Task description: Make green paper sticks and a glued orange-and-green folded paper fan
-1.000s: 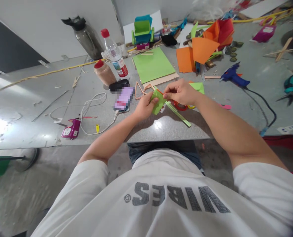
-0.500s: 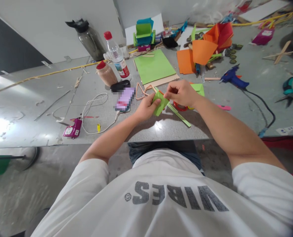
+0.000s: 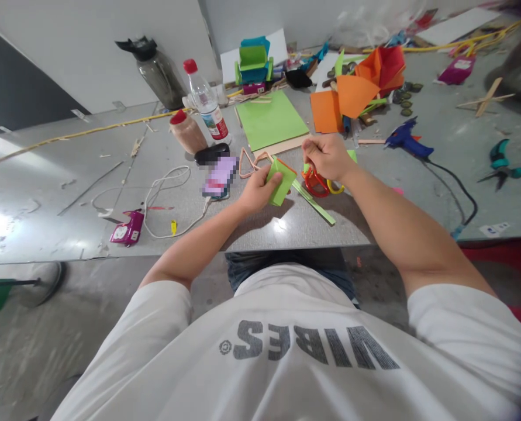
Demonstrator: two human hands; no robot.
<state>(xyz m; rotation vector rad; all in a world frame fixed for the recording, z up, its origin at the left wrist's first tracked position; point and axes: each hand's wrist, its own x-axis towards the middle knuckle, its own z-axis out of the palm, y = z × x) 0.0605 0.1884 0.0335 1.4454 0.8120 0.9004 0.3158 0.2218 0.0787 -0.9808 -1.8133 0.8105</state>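
Observation:
My left hand (image 3: 259, 188) grips a small green folded piece (image 3: 283, 182) with an orange edge, thumb on top. Just right of it, my right hand (image 3: 325, 155) is closed in a pinch above red-handled scissors (image 3: 316, 183); whatever its fingers hold is too small to make out. A yellow handle (image 3: 335, 187) shows under the right wrist. Narrow green strips (image 3: 315, 203) lie on the table between the hands. Behind the left hand are pinkish triangular frames (image 3: 248, 164). A large green sheet (image 3: 271, 120) lies farther back.
A pixelated phone (image 3: 220, 175), a bottle with a red cap (image 3: 207, 108) and a white cable (image 3: 150, 202) are at left. Orange paper (image 3: 355, 95) stands behind. Blue glue gun (image 3: 407, 139) and teal pliers (image 3: 500, 156) lie at right.
My right hand has moved away from the green piece, to the right and slightly back, uncovering more of the red scissor handles. My left hand still holds the piece.

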